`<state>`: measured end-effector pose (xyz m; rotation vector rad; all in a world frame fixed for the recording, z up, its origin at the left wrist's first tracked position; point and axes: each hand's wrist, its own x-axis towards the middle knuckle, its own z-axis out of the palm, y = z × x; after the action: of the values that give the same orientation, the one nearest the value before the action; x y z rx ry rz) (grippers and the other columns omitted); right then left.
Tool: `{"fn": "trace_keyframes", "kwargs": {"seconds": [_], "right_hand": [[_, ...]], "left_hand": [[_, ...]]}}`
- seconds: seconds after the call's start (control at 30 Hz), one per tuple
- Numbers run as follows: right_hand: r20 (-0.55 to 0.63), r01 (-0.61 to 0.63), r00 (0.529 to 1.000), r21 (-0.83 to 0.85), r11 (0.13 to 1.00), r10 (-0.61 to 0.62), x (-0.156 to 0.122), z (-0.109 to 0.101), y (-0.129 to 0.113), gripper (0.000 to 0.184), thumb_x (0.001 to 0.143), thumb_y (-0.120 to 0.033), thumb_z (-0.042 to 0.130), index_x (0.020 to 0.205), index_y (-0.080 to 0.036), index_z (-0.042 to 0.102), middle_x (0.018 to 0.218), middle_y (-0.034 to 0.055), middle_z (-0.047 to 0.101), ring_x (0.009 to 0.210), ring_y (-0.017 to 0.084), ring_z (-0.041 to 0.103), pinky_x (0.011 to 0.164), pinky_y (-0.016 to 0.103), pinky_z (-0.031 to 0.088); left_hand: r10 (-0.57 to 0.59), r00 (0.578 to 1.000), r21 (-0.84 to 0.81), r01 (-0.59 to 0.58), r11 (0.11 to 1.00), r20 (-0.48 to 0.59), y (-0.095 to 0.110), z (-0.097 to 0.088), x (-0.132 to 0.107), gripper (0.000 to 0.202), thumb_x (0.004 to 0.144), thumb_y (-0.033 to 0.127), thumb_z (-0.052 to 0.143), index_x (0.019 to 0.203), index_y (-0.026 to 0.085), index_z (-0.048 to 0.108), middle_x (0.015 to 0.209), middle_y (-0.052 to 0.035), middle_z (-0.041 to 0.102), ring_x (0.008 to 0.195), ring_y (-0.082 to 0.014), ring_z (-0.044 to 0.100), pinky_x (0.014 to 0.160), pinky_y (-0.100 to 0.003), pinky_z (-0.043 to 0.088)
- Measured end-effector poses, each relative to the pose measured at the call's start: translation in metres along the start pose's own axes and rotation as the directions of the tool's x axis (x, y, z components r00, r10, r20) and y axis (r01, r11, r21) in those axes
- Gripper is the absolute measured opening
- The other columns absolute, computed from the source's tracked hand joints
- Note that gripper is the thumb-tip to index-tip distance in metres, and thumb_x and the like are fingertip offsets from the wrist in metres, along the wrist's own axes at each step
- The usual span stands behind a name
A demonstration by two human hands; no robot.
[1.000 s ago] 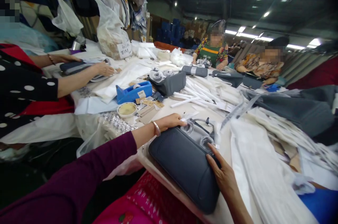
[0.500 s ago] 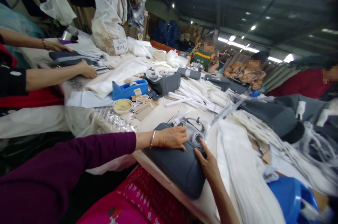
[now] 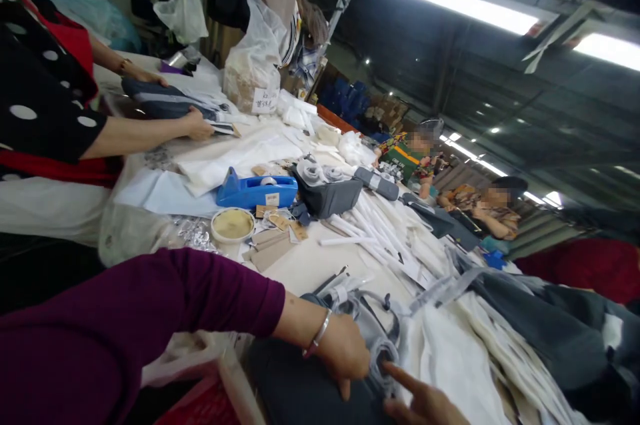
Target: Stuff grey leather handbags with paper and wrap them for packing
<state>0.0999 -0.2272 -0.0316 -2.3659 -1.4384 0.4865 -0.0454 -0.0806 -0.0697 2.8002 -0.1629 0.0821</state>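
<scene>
A dark grey handbag (image 3: 295, 388) lies at the near table edge, its handles wrapped in clear plastic (image 3: 367, 328). My left hand (image 3: 345, 355), with a silver bangle at the wrist, rests closed over the bag's top beside the wrapped handles. My right hand (image 3: 423, 401) shows only partly at the bottom edge, its index finger stretched out and touching a plastic-wrapped ring on the bag.
A blue tape dispenser (image 3: 255, 191), a round dish of yellow paste (image 3: 233, 223), card tags and white paper rolls (image 3: 380, 225) lie further along. A person's arms (image 3: 145, 135) work a bag at left. Two more people sit at the far end. White wrapping sheets (image 3: 450, 351) lie at right.
The camera tilted up, so the bag sank to the bottom edge. My left hand slid down onto the bag's top near the handles; my right hand now points with one finger.
</scene>
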Motion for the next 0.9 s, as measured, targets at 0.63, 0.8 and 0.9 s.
{"fn": "trace_keyframes", "kwargs": {"seconds": [0.63, 0.8, 0.9], "right_hand": [[-0.350, 0.200, 0.880, -0.344, 0.917, -0.323, 0.139, -0.050, -0.016, 0.032, 0.091, -0.028, 0.047, 0.118, -0.020, 0.063, 0.105, 0.0078, 0.062, 0.088, 0.021, 0.058, 0.076, 0.030, 0.039], [-0.437, -0.063, 0.899, -0.108, 0.992, 0.009, -0.062, -0.064, 0.067, 0.038, 0.086, -0.045, 0.052, 0.112, -0.023, 0.068, 0.093, 0.0042, 0.063, 0.080, 0.020, 0.059, 0.073, 0.031, 0.042], [-0.418, -0.245, 0.884, -0.033, 0.969, 0.210, -0.140, -0.046, 0.096, 0.041, 0.084, -0.051, 0.053, 0.109, -0.024, 0.069, 0.098, 0.0045, 0.064, 0.082, 0.021, 0.060, 0.073, 0.032, 0.043]], "left_hand": [[0.065, 0.995, -0.039, -0.062, 0.997, 0.079, 0.007, -0.050, -0.030, 0.035, 0.077, 0.039, 0.071, 0.096, 0.015, 0.057, 0.090, -0.0102, 0.068, 0.085, -0.0286, 0.066, 0.064, -0.032, 0.049], [0.082, 0.996, -0.065, -0.081, 0.995, 0.019, 0.008, -0.052, -0.039, 0.030, 0.078, 0.037, 0.071, 0.094, 0.018, 0.053, 0.092, -0.0052, 0.066, 0.088, -0.0251, 0.064, 0.071, -0.029, 0.047], [0.067, 0.998, -0.061, -0.066, 0.996, 0.018, 0.011, -0.053, -0.041, 0.029, 0.079, 0.037, 0.070, 0.095, 0.019, 0.053, 0.094, -0.0041, 0.065, 0.089, -0.0237, 0.063, 0.071, -0.027, 0.045]]}}
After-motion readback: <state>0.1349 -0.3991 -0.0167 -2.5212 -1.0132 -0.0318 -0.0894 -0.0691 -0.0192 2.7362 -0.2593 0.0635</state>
